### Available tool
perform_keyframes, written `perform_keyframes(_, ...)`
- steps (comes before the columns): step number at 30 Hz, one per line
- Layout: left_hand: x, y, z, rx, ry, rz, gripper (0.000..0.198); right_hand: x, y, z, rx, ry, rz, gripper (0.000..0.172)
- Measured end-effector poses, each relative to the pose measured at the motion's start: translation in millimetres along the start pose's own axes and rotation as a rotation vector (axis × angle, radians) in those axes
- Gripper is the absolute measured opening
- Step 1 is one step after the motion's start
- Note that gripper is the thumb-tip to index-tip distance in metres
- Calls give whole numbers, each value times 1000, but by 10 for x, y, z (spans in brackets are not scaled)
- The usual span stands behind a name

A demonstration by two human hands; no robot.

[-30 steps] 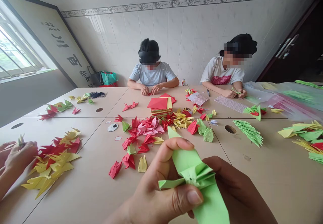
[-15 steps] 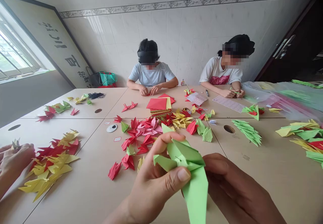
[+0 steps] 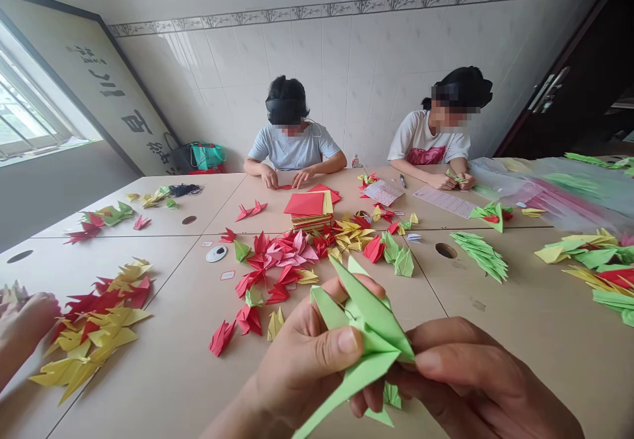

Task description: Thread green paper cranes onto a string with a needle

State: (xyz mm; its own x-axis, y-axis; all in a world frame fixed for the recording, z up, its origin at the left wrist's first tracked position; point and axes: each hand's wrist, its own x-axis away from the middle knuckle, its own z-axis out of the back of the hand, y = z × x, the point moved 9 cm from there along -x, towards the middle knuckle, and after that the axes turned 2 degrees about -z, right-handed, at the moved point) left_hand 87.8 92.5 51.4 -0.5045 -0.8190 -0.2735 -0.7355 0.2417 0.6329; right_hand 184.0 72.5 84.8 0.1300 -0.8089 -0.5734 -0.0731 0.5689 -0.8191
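A light green origami crane (image 3: 369, 323) is held up in front of me, its folded wings and points fanned out. My left hand (image 3: 310, 353) is closed around it, thumb pressed on its middle and fingers behind. With thumb and forefinger, my right hand (image 3: 465, 366) pinches the crane's right-hand edge; its other fingers curl underneath. Lower down, more green folded paper (image 3: 391, 396) shows below the left fingers; I cannot tell whether it belongs to the same crane. Beyond my hands lie red and pink paper cranes (image 3: 290, 251).
A stack of red and yellow paper squares (image 3: 307, 211) stands mid-table. Yellow and red cranes (image 3: 94, 340) lie at left beside another person's hand (image 3: 30, 320). Green folded pieces (image 3: 480, 256) lie at right. Two people (image 3: 292, 138) sit across the table, near plastic bags (image 3: 559, 188).
The green crane has turned in my hands, its long lower wing swinging toward the lower left. My right fingers have come onto its right edge. The view has shifted slightly.
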Motion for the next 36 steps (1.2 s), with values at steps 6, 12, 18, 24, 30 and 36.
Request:
perform_keyframes(6,-1,-113,-22,84,7,63,21,-52,65,70,34,-38,86,25)
perform_keyframes(12,-12,-87,133,-36,169,68,24,-70,102,24,-114,-7,-20,11)
perform_keyframes(18,46,1,194,-449,245,189,29,-167,253,137,-100,-112,-191,15)
perform_keyframes(24,46,-108,211,-553,184,288,30,-208,302,32,-25,-265,-235,16)
perform_keyframes(30,28,-145,284,-565,195,307,30,-229,279,44,-28,-309,-249,17)
perform_keyframes(36,19,-155,318,-606,203,347,33,-221,336,79,41,-318,-273,12)
